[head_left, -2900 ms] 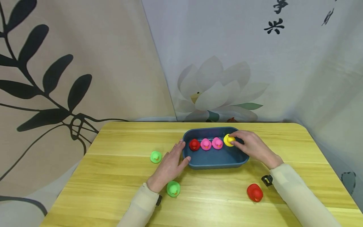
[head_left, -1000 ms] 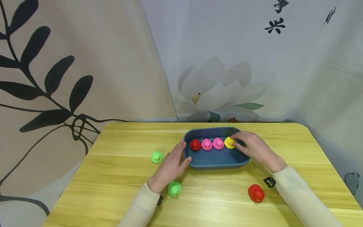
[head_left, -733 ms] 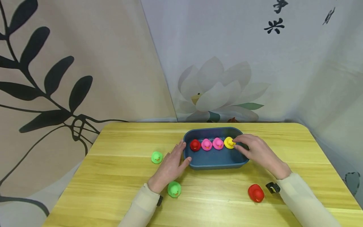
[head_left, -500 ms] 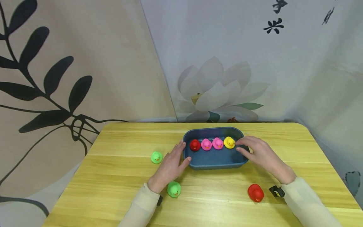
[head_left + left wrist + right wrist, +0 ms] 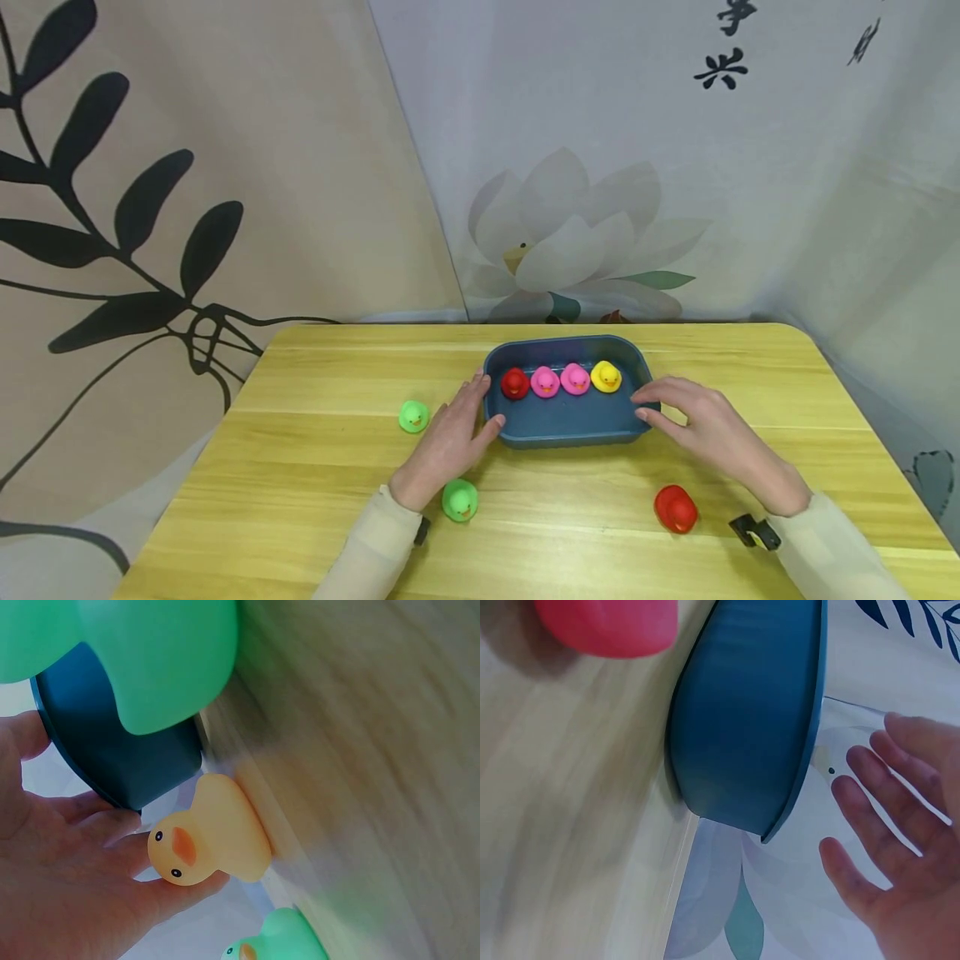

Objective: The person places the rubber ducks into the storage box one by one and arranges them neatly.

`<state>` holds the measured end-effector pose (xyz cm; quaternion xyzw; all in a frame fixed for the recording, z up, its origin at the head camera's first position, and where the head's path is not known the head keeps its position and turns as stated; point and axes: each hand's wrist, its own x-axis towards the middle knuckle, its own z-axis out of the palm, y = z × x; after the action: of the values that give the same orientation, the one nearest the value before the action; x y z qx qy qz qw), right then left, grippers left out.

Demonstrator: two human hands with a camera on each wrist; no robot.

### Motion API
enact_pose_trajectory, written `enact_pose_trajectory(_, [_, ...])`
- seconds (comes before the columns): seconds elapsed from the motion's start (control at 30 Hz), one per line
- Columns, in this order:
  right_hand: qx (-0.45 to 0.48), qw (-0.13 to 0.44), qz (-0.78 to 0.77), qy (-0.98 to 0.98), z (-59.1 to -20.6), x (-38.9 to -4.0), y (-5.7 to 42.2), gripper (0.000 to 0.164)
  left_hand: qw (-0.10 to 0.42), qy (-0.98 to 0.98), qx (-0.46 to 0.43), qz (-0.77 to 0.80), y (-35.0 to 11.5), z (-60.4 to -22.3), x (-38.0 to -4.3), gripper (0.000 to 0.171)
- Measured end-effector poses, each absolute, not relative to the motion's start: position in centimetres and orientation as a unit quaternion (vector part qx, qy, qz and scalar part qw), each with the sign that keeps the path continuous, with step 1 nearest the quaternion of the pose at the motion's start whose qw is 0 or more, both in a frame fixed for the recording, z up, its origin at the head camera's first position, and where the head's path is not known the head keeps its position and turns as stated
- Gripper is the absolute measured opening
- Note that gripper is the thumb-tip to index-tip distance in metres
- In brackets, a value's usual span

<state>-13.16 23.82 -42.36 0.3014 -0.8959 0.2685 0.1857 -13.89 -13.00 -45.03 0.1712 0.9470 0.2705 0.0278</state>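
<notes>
A dark blue tray point(image 5: 573, 438) holds a row of rubber ducks: a red duck point(image 5: 515, 383), two pink ducks point(image 5: 544, 382) and a yellow duck point(image 5: 606, 377) at the right. My left hand point(image 5: 448, 437) rests on the tray's left end, its fingers extended and its thumb at the near corner. Hovering at the right end is my right hand point(image 5: 708, 425), fingers loosely spread and holding nothing. In the left wrist view an orange-yellow duck point(image 5: 232, 825) sits on the table beside the left hand, which seems to hide it in the head view.
A green duck point(image 5: 413, 417) lies left of the left hand, another green duck point(image 5: 460, 500) by the left wrist. One more red duck point(image 5: 677, 509) lies in front of the tray's right end. A printed cloth point(image 5: 585, 125) hangs behind the wooden table point(image 5: 555, 533).
The yellow duck was pinched by my right hand and is now released at the end of the row. The right hand has drawn back rightward and nearer. The left hand stays put.
</notes>
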Motion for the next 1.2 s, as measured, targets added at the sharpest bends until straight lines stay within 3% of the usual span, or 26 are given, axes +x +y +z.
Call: enact_pose_trajectory(1.2, [0.280,0.108,0.270,-0.915,-43.8,-6.4,26.4,0.031,0.033,0.946,0.174,0.270,-13.1,-45.0,-13.9,0.073])
